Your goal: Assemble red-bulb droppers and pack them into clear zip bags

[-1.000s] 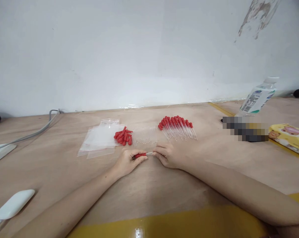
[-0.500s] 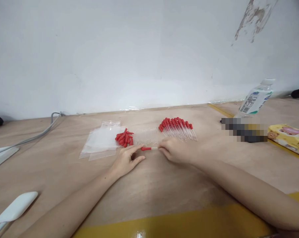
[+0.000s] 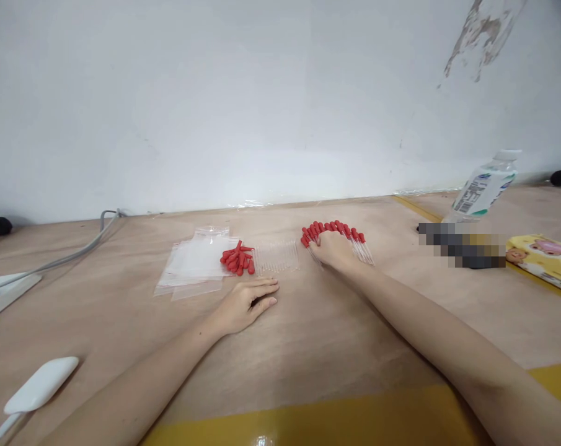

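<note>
Probably for easy reach, the red, rubbery-looking bulbs (image 3: 237, 258) lie heaped between flat, filmy plastic bags (image 3: 191, 260) and slim, clear tubes (image 3: 275, 255), which sit side by side, perhaps so none cross. On the near side of them the left hand (image 3: 248, 305) rests on the smooth, brownish table (image 3: 280, 359), thumb parted from the fingers with nothing between, while the right hand (image 3: 332, 249) bends over a fanned row of red-topped droppers (image 3: 338, 227), its fingertips too hidden to tell whether they pinch one.
</note>
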A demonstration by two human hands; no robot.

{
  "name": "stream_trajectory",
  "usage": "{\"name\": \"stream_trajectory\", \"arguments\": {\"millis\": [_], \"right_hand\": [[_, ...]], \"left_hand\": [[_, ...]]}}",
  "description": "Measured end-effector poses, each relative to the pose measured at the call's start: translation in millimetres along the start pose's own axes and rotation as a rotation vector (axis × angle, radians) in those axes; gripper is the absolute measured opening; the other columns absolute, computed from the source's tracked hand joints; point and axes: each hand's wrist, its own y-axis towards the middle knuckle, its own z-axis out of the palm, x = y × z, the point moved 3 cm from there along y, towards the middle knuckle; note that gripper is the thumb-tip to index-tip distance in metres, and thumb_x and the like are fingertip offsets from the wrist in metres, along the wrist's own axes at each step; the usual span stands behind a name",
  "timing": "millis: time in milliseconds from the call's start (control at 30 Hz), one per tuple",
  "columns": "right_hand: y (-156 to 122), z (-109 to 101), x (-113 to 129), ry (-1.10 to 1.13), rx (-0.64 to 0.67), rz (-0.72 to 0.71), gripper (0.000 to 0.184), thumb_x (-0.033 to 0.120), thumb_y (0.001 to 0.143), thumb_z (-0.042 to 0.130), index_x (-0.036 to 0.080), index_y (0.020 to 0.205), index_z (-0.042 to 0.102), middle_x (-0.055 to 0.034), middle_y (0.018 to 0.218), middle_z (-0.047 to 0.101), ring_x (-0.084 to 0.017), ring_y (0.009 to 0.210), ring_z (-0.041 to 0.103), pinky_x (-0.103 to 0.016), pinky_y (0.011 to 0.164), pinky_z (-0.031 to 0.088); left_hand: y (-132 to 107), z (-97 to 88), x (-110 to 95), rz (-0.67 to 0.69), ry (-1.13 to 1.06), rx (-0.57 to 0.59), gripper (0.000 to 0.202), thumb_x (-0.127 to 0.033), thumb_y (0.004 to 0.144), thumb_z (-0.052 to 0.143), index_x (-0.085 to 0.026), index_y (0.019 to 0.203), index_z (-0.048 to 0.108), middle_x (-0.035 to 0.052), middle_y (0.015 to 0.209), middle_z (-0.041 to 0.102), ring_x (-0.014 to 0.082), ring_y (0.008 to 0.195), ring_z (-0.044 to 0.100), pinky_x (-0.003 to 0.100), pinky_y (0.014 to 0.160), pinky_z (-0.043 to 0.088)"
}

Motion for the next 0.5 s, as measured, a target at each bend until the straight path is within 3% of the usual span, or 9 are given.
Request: {"name": "stream_trajectory", "arguments": {"millis": [133, 267, 367, 433, 500], "right_hand": [[-5, -1, 7, -0.046, -0.016, -0.038, 0.041, 0.046, 0.084, 0.041, 0.013, 0.088, 0.065, -0.0145, 0.085, 0.065, -0.026, 0.082, 0.061, -0.032, 0.067, 0.042], [-9, 3, 24, -0.008, 0.058, -0.104, 0.035, 0.042, 0.083, 0.043, 0.016, 0.087, 0.066, -0.0121, 0.091, 0.065, -0.025, 0.086, 0.061, -0.033, 0.068, 0.043], [-7, 9, 34, -0.003, 0.152, -0.07, 0.028, 0.037, 0.079, 0.048, 0.017, 0.089, 0.066, -0.0124, 0.094, 0.065, -0.026, 0.089, 0.061, -0.034, 0.069, 0.044], [-3, 11, 39, -0.008, 0.187, -0.046, 0.027, 0.033, 0.077, 0.05, 0.016, 0.092, 0.065, -0.0139, 0.095, 0.065, -0.027, 0.091, 0.061, -0.034, 0.07, 0.045], [1, 11, 43, -0.013, 0.207, -0.034, 0.028, 0.029, 0.075, 0.052, 0.014, 0.095, 0.065, -0.0158, 0.098, 0.065, -0.028, 0.092, 0.061, -0.035, 0.07, 0.045]], "left_hand": [[0, 0.3, -1, 0.007, -0.012, -0.013, 0.03, -0.029, 0.087, 0.05, -0.02, 0.113, 0.061, 0.0068, 0.115, 0.063, 0.021, 0.111, 0.055, 0.04, 0.097, 0.044], [0, -0.7, -2, 0.032, 0.014, -0.045, 0.028, -0.028, 0.087, 0.049, -0.02, 0.109, 0.063, 0.007, 0.109, 0.065, 0.0203, 0.104, 0.059, 0.037, 0.091, 0.047], [-2, -8.6, 4, -0.016, 0.174, -0.218, 0.02, -0.027, 0.085, 0.051, -0.019, 0.095, 0.067, 0.0072, 0.094, 0.067, 0.0199, 0.089, 0.06, 0.036, 0.081, 0.047], [-4, -16.5, 12, -0.115, 0.36, -0.365, 0.017, -0.029, 0.082, 0.054, -0.018, 0.085, 0.067, 0.0069, 0.085, 0.064, 0.021, 0.083, 0.056, 0.037, 0.077, 0.044], [-7, -22.7, 19, -0.219, 0.521, -0.441, 0.016, -0.033, 0.079, 0.058, -0.019, 0.079, 0.066, 0.0068, 0.081, 0.061, 0.0228, 0.082, 0.052, 0.037, 0.073, 0.04]]}}
